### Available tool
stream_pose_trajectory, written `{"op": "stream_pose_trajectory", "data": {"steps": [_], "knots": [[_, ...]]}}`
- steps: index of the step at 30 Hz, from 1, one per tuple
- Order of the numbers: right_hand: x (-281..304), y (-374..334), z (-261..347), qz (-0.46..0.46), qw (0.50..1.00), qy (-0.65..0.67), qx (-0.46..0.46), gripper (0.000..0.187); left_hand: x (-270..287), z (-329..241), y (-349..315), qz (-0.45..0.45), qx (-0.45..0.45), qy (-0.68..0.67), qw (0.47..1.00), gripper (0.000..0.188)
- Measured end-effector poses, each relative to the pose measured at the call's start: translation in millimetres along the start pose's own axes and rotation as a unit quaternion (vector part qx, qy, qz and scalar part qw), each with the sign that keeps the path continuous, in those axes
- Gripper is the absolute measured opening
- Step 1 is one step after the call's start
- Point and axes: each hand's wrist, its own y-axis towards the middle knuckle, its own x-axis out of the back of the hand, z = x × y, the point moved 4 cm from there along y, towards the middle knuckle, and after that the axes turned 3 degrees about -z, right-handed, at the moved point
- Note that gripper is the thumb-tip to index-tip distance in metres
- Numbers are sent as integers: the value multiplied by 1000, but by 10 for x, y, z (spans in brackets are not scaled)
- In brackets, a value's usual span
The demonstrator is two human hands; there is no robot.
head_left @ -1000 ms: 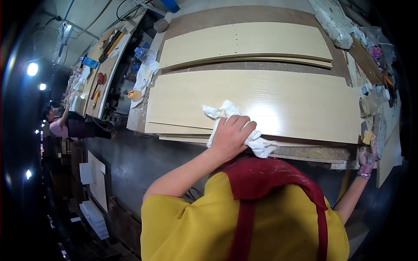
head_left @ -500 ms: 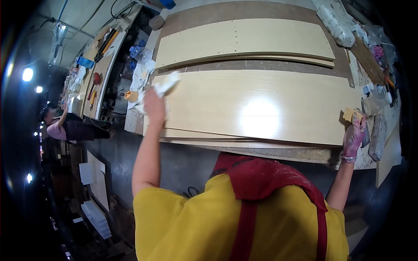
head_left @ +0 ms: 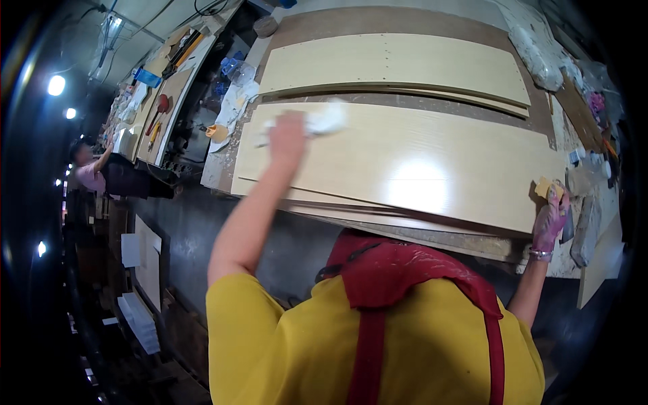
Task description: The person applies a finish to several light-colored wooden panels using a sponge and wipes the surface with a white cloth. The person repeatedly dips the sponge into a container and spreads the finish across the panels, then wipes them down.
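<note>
My left hand point(head_left: 288, 140), smeared by motion, presses a white cloth point(head_left: 328, 117) on the left end of a pale wood-grain board point(head_left: 351, 158). This board lies on top of other boards point(head_left: 331, 206), slightly askew, so their edges show at the front left. At the board's right end, my right hand point(head_left: 550, 221), covered in pink that may be a thin glove, has its fingers closed on a yellow sponge-like piece point(head_left: 544, 188). Light glares off the board's surface right of centre.
Behind lies another pale board point(head_left: 391, 64) with small holes, stacked on more. A bottle point(head_left: 586, 177) and wrapped bundles point(head_left: 536, 61) line the worktable's right side. At left are a plastic bottle point(head_left: 237, 70) and an orange cup point(head_left: 217, 133). A person point(head_left: 115, 172) stands at another bench.
My left hand has moved right with the cloth along the board. More of the boards beneath shows at the front left. My right hand stays at the right end; the view has tilted slightly.
</note>
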Motion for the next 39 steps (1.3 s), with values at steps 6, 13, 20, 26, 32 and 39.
{"op": "stream_pose_trajectory", "data": {"steps": [6, 13, 20, 26, 32, 39], "knots": [[-148, -49, 112, 11, 997, 55, -53, 29, 141, 169, -38, -12, 53, 24, 998, 19], [-139, -61, 156, 37, 996, 63, -49, 31, 723, -1296, -366, -103, -178, -214, 955, 21], [-177, -96, 206, 38, 996, 61, -55, 29, 390, 182, -297, -21, -1, -4, 1000, 19], [-252, -113, 288, 49, 995, 69, -51, 27, 903, -1185, -531, -51, -193, -169, 965, 16], [-188, -18, 160, 75, 992, 94, -44, 27, 33, 1105, -484, -23, 76, -69, 994, 18], [1070, 78, -118, -32, 990, 107, -92, 32, 293, 1743, -732, 101, 269, -276, 917, 47]]}}
